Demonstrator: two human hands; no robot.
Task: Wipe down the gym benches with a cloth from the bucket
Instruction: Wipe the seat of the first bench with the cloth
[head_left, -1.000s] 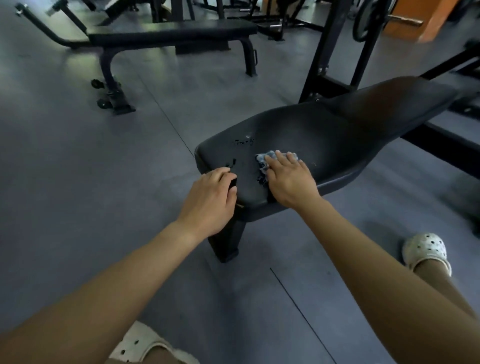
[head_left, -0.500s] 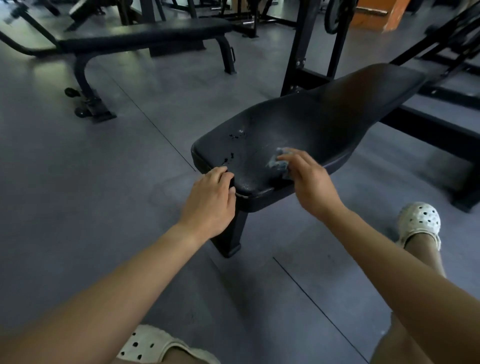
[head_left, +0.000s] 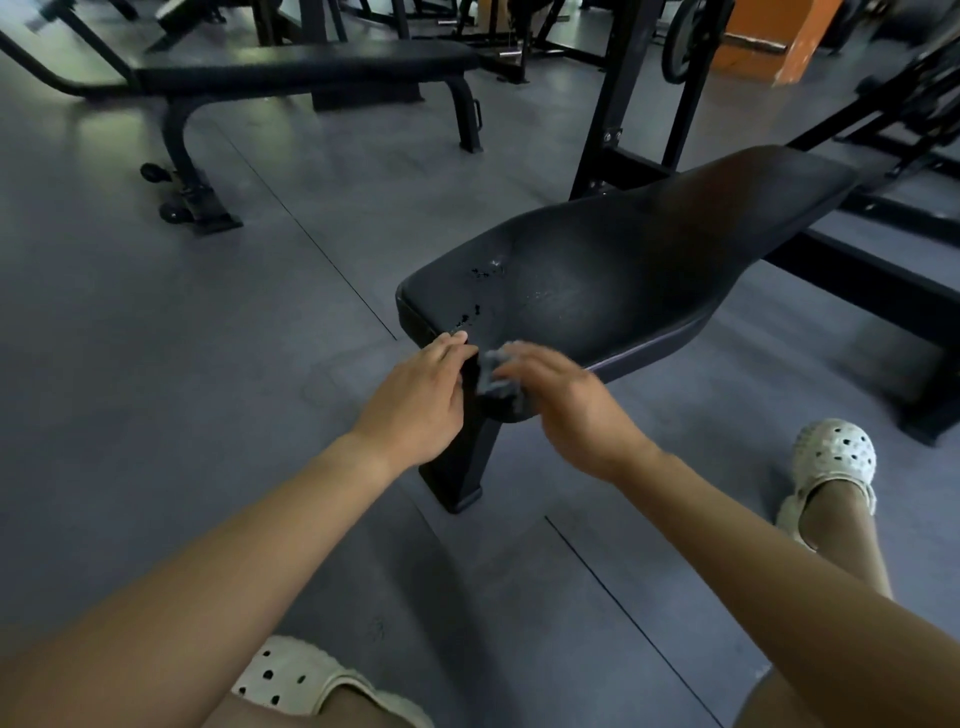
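Two padded benches stand on the grey rubber floor. The far gym bench runs flat across the top left on a curved frame with small wheels. The near gym bench reaches in from the right, its black pad widening toward the person. Behind it rise the black posts of a rack, with a weight plate and an orange block farther back.

Both bare forearms stretch forward to the near end of that pad. The left hand rests on the pad's near left edge, fingers held together and lightly bent, tips on top of the pad, thumb against its front face. The right hand, blurred, sits just beside it with its fingers bent round the cloth; the thumb is hidden.

The cloth is a small, bunched, grey-blue wad lying on the near rim of the pad between the two hands, part of it drooping over the edge. Dark specks dot the pad just beyond the left fingertips, and a faint dull streak crosses the pad's middle.

A perforated white clog shows at right and another clog at the bottom edge.
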